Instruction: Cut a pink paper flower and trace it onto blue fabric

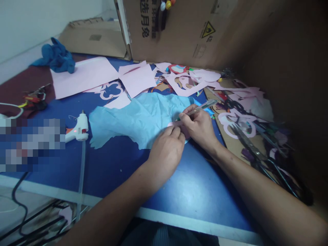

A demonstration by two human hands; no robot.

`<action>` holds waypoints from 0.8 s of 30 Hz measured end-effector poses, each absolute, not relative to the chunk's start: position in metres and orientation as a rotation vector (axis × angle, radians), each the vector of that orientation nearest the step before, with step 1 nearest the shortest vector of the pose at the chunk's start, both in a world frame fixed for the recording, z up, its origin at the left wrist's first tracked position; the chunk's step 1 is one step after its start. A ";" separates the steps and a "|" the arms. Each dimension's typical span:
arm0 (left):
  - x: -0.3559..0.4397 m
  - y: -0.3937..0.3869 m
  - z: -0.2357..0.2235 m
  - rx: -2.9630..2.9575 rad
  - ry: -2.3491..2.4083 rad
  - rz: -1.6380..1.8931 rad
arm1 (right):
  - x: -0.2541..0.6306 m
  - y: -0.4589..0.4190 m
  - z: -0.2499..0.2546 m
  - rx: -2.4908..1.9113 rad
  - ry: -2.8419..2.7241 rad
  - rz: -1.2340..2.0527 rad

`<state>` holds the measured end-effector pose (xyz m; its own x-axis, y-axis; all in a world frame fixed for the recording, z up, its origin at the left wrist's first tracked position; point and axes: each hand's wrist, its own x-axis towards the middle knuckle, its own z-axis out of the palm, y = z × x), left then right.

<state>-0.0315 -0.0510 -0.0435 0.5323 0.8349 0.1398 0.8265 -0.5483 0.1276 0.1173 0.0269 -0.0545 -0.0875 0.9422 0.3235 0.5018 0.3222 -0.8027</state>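
Observation:
My right hand (199, 125) is closed around a clear pen (202, 107), its tip pointing down-left onto a small pink paper piece (171, 124) that lies on a crumpled light-blue sheet (135, 119). My left hand (166, 152) sits just below and left of it, fingers curled, pressing the pink piece down against the blue sheet. The two hands touch. All of it rests on a blue tabletop (194, 191).
A white glue gun (78, 130) lies left of the blue sheet. Pink sheets (82, 77) and cut-out scraps (187, 82) cover the far side. Scissors (253, 150) and dark clutter lie on the right. A cardboard box (184, 27) stands behind; a blue cloth (57, 58) sits far left.

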 end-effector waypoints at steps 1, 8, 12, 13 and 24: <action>-0.032 -0.051 -0.044 2.700 1.471 0.294 | 0.118 0.027 -0.054 -1.312 -1.714 0.631; -0.032 -0.052 -0.045 2.697 1.480 0.355 | 0.119 0.026 -0.054 -1.331 -1.720 0.616; -0.032 -0.051 -0.046 2.687 1.479 0.347 | 0.119 0.026 -0.055 -1.330 -1.725 0.631; -0.032 -0.051 -0.046 2.687 1.478 0.338 | 0.119 0.026 -0.055 -1.330 -1.729 0.638; -0.032 -0.051 -0.045 2.691 1.482 0.311 | 0.118 0.027 -0.055 -1.312 -1.748 0.642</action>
